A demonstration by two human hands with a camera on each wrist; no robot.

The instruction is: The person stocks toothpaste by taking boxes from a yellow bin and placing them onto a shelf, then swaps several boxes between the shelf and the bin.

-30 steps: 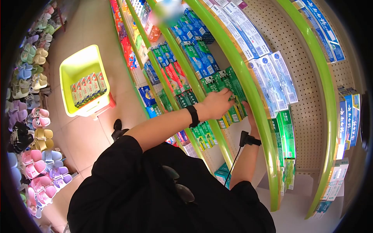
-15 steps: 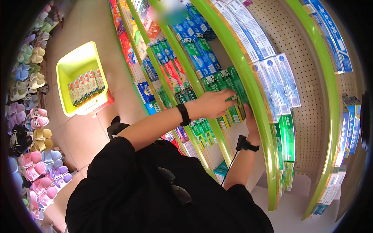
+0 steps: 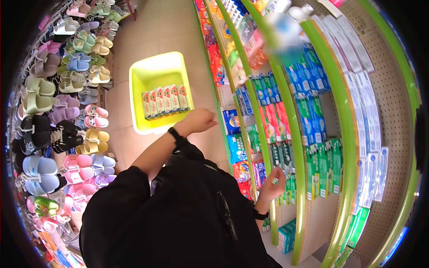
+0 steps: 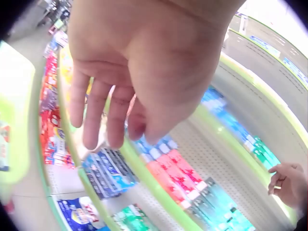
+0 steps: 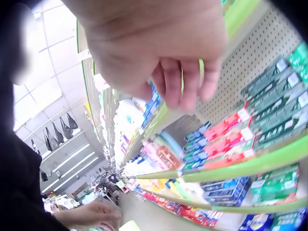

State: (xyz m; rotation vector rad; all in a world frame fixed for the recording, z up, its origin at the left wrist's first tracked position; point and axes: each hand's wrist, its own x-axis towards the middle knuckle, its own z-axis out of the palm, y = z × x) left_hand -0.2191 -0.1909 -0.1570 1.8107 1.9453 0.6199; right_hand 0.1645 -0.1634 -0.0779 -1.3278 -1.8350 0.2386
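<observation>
"What's on your far left?"

"You have rows of slippers (image 3: 40, 96) there. Next comes the yellow tub (image 3: 132, 89) by the floor (image 3: 156, 27). Inside it, a row of slim boxes (image 3: 166, 102) sits side by side, white with red and green bits."

"How would those boxes feel?"

"My guess is light and a bit stiff, like card. They look smooth, so they may slip. Hold one by its two long sides, near the middle. Don't squash it, or the card may dent."

"And your left hand (image 3: 199, 121)?"

"It's just beside the tub, on the side near the shelves. Your grip there is loose and has nothing in it. The fingers hang down with a soft bend."

"What about your right hand (image 3: 271, 185)?"

"It's in front of the shelves, with its fingers softly bent. That grip is empty too. The dark green boxes (image 3: 280, 154) are close by, but I can't tell if you touch any."

"Anything more on the right?"

"Tall green toothpaste boxes (image 3: 322, 167) stand packed together on a shelf with a shiny green edge (image 3: 298, 178). They look light too. Pinch one by its sides, since the front looks slick."
</observation>
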